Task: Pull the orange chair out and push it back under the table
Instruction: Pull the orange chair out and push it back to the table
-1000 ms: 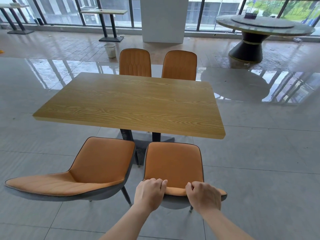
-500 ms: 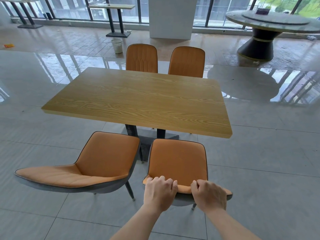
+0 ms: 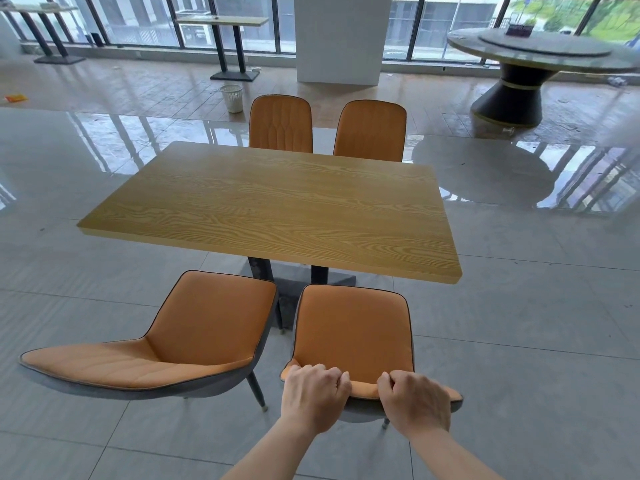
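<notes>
Grey tiled floor [image 3: 519, 306] (glossy) under chairs [image 3: 353, 327]

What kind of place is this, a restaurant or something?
Probably an empty dining hall or restaurant: a wooden table with four orange chairs, a big round table carrying a turntable, and more tables along tall windows.

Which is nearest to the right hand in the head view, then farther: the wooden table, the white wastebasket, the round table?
From the right hand, gripping the orange chair:
1. Wooden table, just ahead.
2. White wastebasket, on the floor beyond it, left.
3. Round table, far right by the windows; close to the wastebasket in rank.
</notes>
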Motion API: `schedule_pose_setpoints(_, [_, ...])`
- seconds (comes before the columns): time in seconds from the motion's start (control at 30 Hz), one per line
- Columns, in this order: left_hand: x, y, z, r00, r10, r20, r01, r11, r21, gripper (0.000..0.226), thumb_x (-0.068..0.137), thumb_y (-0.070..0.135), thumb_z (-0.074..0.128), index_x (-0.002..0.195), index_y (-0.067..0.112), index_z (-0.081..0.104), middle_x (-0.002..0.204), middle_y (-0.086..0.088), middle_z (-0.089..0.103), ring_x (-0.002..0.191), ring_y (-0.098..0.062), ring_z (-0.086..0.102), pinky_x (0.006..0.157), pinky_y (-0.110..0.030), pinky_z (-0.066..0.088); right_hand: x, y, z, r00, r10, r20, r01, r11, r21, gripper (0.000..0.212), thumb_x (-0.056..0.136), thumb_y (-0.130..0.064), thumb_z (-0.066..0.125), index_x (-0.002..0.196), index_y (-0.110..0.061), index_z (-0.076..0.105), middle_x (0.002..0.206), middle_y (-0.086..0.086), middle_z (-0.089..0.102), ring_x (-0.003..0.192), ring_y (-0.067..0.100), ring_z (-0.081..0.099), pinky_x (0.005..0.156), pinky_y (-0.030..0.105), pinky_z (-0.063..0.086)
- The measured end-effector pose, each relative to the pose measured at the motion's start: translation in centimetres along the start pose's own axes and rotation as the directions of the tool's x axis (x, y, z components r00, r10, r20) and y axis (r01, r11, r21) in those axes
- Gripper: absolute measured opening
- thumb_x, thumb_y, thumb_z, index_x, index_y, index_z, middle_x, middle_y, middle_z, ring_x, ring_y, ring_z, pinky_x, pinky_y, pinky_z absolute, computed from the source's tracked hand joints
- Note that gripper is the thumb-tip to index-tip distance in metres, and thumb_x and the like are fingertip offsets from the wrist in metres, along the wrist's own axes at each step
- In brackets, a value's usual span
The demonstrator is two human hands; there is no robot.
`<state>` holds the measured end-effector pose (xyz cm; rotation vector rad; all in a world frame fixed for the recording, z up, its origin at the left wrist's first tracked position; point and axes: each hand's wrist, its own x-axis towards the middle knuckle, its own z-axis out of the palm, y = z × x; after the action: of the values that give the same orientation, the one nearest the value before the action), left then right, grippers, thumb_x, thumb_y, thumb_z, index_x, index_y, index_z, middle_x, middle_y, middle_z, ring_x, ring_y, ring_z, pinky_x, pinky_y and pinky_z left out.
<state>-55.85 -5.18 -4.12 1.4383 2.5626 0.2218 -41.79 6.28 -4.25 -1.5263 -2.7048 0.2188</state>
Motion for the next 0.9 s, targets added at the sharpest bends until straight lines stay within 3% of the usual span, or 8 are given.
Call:
schedule_pose_setpoints(0.23, [-0.15,0.09,-0.46,1.000,0.003,0.023,-0.002,1.000,-0.011,0.056,0.104,0.049,0.022,0.075,0.020,0.061,0.070,0.005,0.060,0.063,-0.015,0.048,0.081,-0.034,0.043,-0.26,0.16,-0.22,1.000,-0.002,0.008,0.002,1.000,-0.003,0.043,0.091,-0.046,0.042,0.060,-0.024,0.063,0.066,-0.004,0.070,0.062,0.016,0.062,0.059,0.026,0.046])
schedule_pose_setpoints(0.43, [-0.26,0.15,-0.52,0.999,-0.011,0.043,0.012,1.000,-0.017,0.058,0.104,0.047,0.022,0.079,0.018,0.066,0.076,0.002,0.068,0.066,-0.017,0.052,0.083,-0.036,0.043,-0.38,0.19,-0.43,1.000,-0.011,0.021,0.010,1.000,0.013,0.042,0.090,-0.044,0.040,0.057,-0.023,0.056,0.061,-0.005,0.062,0.060,0.014,0.058,0.054,0.026,0.041])
schedule_pose_setpoints(0.6, [-0.58,0.24,-0.66,0.999,-0.009,0.044,0.011,1.000,-0.030,0.056,0.105,0.048,0.022,0.073,0.021,0.060,0.069,0.005,0.061,0.064,-0.016,0.052,0.084,-0.035,0.043,-0.71,0.20,-0.34,0.999,-0.006,0.035,0.006,1.000,0.006,0.041,0.088,-0.044,0.041,0.054,-0.023,0.054,0.056,-0.005,0.054,0.058,0.014,0.059,0.055,0.026,0.046])
schedule_pose_setpoints(0.9, [-0.84,0.08,-0.40,0.999,0.004,0.043,-0.002,0.999,-0.048,0.058,0.104,0.051,0.021,0.072,0.021,0.058,0.068,0.007,0.056,0.063,-0.014,0.052,0.081,-0.034,0.045,-0.91,0.01,-0.52,0.999,-0.003,0.037,0.002,1.000,0.011,0.044,0.090,-0.044,0.040,0.056,-0.022,0.056,0.059,-0.003,0.060,0.059,0.014,0.060,0.056,0.026,0.046])
